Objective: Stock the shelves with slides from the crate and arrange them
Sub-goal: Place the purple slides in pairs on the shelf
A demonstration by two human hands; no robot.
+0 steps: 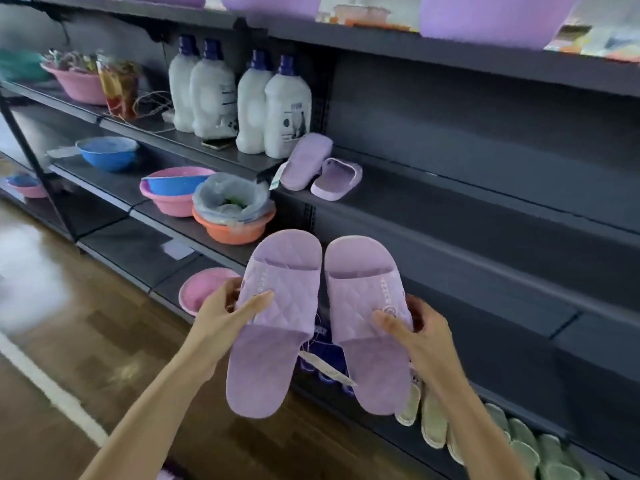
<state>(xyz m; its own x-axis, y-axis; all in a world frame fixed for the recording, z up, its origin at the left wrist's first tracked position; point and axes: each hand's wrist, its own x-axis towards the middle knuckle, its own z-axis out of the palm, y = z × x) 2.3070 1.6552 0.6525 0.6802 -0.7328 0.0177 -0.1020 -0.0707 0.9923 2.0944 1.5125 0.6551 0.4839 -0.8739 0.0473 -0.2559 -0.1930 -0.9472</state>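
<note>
A person holds a pair of lilac quilted rubber slides side by side in front of a dark grey metal shelving unit, toes pointing up and away. The left hand (232, 315) grips the left lilac slide (263, 368) at its outer edge, thumb across the quilted strap and fingers curled behind. The right hand (415, 327) grasps the right lilac slide (374, 375) the same way from its outer edge. The two slides are just beside each other, held near the viewer and below the level of the middle shelf (450, 188). A white tag (325, 367) hangs between their heels. On that middle shelf, farther off, a second matching lilac pair rests: one slide (304, 161) lies sole up, tilted against the white plastic bottles with dark blue caps (287, 109), and the other slide (337, 178) lies flat just right of it. To the left, a lower shelf carries an orange plastic basin (232, 233) lined with a clear bag, a pink basin (166, 202) and a blue bowl (107, 154). Pale green slides (519, 441) stand in a row on the lowest shelf at the near right, above a brown wooden floor (104, 341).
</note>
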